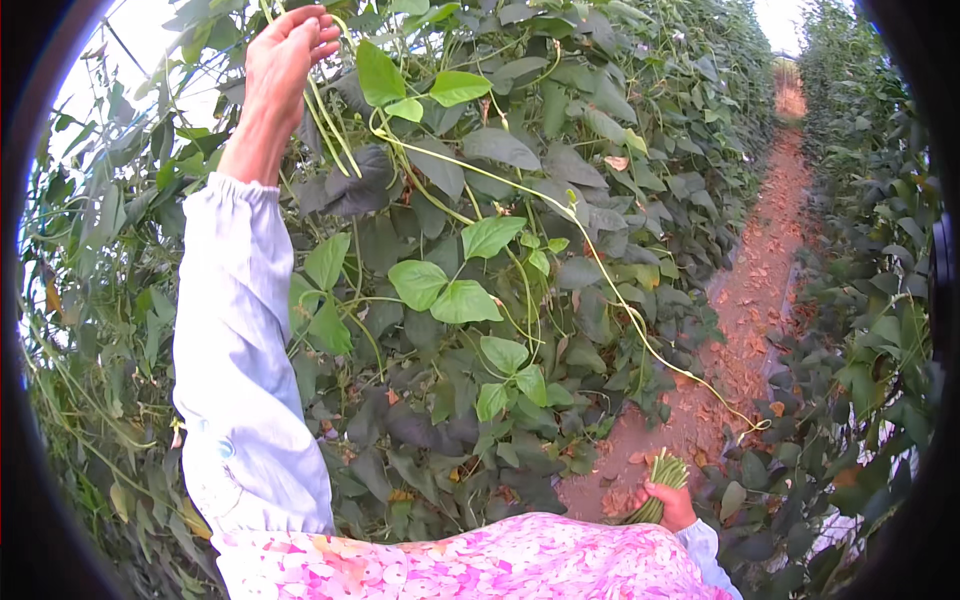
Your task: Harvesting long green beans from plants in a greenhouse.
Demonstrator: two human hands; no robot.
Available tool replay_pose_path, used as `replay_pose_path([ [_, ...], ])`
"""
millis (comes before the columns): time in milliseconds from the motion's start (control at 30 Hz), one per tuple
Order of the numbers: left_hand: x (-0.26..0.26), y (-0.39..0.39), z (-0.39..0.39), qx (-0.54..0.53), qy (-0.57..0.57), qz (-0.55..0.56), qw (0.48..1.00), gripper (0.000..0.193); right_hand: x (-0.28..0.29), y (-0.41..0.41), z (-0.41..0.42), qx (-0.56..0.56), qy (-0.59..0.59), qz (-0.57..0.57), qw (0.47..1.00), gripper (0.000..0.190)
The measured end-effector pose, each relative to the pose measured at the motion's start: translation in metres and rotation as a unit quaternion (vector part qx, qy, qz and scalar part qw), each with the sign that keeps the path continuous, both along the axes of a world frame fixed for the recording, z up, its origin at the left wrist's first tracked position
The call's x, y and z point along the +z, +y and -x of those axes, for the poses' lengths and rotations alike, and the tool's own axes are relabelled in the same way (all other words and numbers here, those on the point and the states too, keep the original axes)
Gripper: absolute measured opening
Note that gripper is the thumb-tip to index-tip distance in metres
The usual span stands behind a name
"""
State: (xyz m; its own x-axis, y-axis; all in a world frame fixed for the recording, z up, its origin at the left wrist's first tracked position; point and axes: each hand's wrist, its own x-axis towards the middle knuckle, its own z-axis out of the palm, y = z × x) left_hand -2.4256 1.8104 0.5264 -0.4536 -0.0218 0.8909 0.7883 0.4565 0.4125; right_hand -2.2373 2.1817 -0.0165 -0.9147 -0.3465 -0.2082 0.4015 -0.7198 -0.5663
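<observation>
My left hand (289,64) is raised high at the upper left, fingers curled around long thin green bean pods (330,127) that hang down below it from the vines. Its sleeve is pale blue. Low on the right, my right hand (671,506) grips a bundle of long green beans (664,480), their ends pointing up. Between the hands stands a dense wall of climbing bean plants, with bright leaves (450,289) in front and a long pale vine stem (577,217) running down to the right.
A reddish dirt path (750,300) strewn with dry leaves runs away at the right between two rows of bean plants. The second row (885,315) lines the right side. A pink patterned garment (480,562) covers my body at the bottom.
</observation>
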Motion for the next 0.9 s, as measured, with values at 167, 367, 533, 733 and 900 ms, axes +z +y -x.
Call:
replay_pose_path([
  [167,0.022,-0.019,0.048,0.117,-0.052,-0.032,0.991,0.034,-0.003,0.016,0.012,-0.013,-0.003,-0.044,0.999,0.016],
  [367,0.037,-0.02,0.085,0.091,-0.161,-0.153,0.971,0.027,-0.011,0.03,0.02,0.0,-0.046,-0.044,0.998,0.016],
  [533,0.043,-0.023,0.095,0.126,-0.211,-0.197,0.949,0.026,-0.014,0.037,0.025,0.003,-0.061,-0.041,0.997,0.012],
  [733,0.051,-0.067,0.089,0.018,-0.16,-0.164,0.973,0.013,-0.016,0.042,0.028,0.023,-0.071,-0.039,0.996,0.013],
  [900,0.05,-0.081,0.075,-0.043,-0.189,-0.122,0.973,0.036,-0.018,0.043,0.031,0.035,-0.053,-0.042,0.997,0.013],
])
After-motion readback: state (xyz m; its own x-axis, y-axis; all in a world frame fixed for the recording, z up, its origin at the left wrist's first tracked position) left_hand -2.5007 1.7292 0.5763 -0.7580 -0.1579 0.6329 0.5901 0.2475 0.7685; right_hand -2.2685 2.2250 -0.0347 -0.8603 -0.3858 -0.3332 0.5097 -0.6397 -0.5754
